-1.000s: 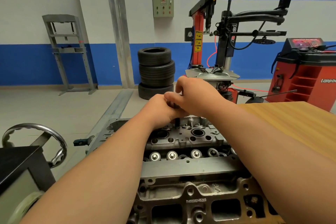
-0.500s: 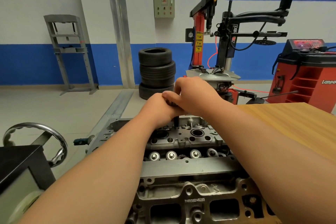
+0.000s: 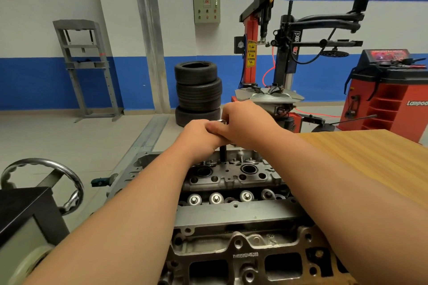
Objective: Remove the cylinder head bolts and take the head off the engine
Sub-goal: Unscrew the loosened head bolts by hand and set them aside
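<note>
Evidently early going: cylinder head [image 3: 231,215] at lower centre, seated on the engine, not yet lifted. Above it, mid-frame, left hand [image 3: 199,136] and right hand [image 3: 245,122] pressed together, both curled round a dark shank [image 3: 223,154] standing in a far bolt hole — bolt or tool, cannot tell. Wooden bench [image 3: 370,164] at right, tyre stack [image 3: 198,92] beyond — only forearms crossing the head.

I'm reading "Lanpo", cut off at the right edge, on the red wheel-balancer cabinet [image 3: 391,99]; stamped digits on the grey cast-metal cylinder head [image 3: 245,255], bottom centre, are blurring out.

one head view, forward-down, close above engine [image 3: 234,216]
</note>
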Demonstrator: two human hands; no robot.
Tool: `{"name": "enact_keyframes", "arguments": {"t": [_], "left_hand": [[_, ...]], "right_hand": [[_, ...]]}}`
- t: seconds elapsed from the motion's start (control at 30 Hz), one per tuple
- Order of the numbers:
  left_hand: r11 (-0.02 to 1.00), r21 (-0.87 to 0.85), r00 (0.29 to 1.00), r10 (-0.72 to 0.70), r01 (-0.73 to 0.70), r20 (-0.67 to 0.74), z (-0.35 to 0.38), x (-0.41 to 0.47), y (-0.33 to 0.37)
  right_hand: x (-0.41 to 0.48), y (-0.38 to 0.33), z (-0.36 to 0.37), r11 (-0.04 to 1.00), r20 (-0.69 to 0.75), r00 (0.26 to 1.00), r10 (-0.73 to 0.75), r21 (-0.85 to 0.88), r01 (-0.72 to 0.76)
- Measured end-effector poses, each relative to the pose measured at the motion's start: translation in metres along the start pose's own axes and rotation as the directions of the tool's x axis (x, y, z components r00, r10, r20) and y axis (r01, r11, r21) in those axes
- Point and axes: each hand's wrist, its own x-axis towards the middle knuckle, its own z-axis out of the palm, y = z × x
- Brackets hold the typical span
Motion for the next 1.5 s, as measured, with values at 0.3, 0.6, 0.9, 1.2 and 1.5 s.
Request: {"name": "enact_keyframes", "arguments": {"t": [0.3,0.6,0.9,1.2,1.5], "left_hand": [[0.998,0.006,0.988,-0.066,0.066,0.138,-0.002,-0.005,0.001],[0.996,0.035,0.994,-0.085,0.083,0.061,0.002,-0.001,0.005],[0.991,0.038,0.991,-0.128,0.127,0.032,0.001,-0.006,0.008],[0.995,0.028,0.991,-0.099,0.097,0.092,-0.003,-0.003,0.007],[0.998,0.05,1.0,-0.023,0.023,-0.003,0.0,-0.004,0.008]], "right_hand": [[-0.01,0.0,-0.005,0.904,-0.01,0.985,-0.171,0.395,0.161],[-0.002,0.004,0.002,0.965,-0.058,0.996,-0.066,0.25,0.079],[-0.005,0.002,0.0,0.878,-0.038,0.991,-0.127,0.461,0.13],[-0.003,0.008,-0.005,0.942,-0.066,0.991,-0.112,0.31,0.128],[-0.003,0.005,0.004,0.944,-0.025,1.0,0.017,0.33,-0.008]]}}
